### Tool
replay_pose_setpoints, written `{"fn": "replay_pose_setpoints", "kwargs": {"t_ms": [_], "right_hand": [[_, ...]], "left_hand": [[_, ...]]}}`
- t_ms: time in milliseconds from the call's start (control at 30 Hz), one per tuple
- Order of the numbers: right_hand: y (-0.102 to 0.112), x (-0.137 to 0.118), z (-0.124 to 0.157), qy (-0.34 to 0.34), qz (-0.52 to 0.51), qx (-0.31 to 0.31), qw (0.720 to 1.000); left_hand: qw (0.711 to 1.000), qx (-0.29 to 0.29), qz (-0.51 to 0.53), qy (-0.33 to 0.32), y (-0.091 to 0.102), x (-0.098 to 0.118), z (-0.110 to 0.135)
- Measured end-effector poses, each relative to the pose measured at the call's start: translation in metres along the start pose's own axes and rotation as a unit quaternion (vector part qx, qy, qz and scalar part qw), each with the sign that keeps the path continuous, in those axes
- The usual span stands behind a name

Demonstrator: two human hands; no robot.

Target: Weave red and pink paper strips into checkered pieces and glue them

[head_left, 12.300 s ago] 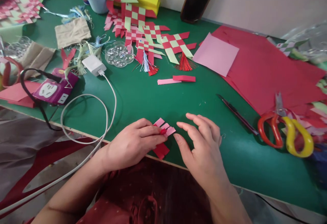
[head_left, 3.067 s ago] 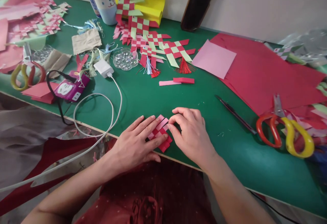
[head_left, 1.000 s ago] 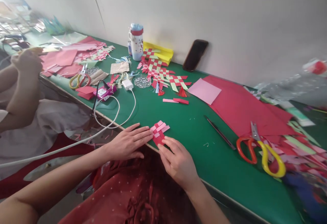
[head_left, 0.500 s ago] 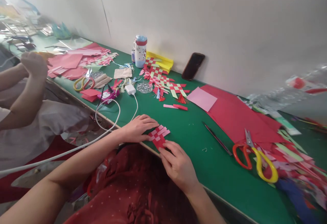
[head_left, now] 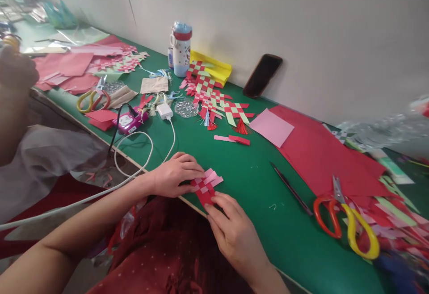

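Observation:
A small woven piece of red and pink paper strips (head_left: 205, 184) lies at the near edge of the green table (head_left: 234, 169). My left hand (head_left: 174, 174) rests on its left side, fingers curled and pinching its edge. My right hand (head_left: 231, 227) grips its lower red end with thumb and fingers. Two loose strips, pink and red (head_left: 232, 139), lie further back.
Finished red-and-green woven pieces with tassels (head_left: 214, 102), a dish of googly eyes (head_left: 186, 107), a bottle (head_left: 181, 48), a phone (head_left: 262, 75), a charger with cable (head_left: 164, 111), red and pink sheets (head_left: 318, 151), a knife pen (head_left: 291, 189), scissors (head_left: 348, 222). Another person's arm (head_left: 13, 88) is at far left.
The camera has tilted slightly down and right since half a second ago. Both hands stay on the woven piece, the left fingers curling more onto its edge.

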State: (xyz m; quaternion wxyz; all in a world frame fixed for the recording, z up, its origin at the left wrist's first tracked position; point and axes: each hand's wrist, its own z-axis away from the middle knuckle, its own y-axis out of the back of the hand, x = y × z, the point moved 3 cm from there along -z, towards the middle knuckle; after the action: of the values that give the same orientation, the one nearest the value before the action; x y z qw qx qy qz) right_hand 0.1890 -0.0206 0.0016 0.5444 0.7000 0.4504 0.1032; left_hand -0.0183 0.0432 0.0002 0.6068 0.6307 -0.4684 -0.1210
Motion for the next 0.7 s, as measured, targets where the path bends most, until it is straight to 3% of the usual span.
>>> {"fn": "replay_pose_setpoints", "kwargs": {"t_ms": [200, 367, 467, 700], "right_hand": [[0.006, 0.001, 0.002, 0.009, 0.001, -0.047, 0.999], [0.005, 0.01, -0.002, 0.01, 0.001, -0.041, 0.999], [0.002, 0.013, -0.005, 0.01, -0.011, -0.052, 0.999], [0.011, 0.02, -0.013, -0.001, -0.084, -0.066, 0.994]], "left_hand": [[0.999, 0.017, -0.042, -0.011, -0.001, 0.006, 0.002], [0.995, 0.043, -0.08, -0.039, -0.002, 0.015, 0.006], [0.995, 0.026, -0.068, -0.074, -0.005, 0.022, 0.007], [0.996, -0.042, -0.061, -0.05, -0.013, 0.024, 0.007]]}}
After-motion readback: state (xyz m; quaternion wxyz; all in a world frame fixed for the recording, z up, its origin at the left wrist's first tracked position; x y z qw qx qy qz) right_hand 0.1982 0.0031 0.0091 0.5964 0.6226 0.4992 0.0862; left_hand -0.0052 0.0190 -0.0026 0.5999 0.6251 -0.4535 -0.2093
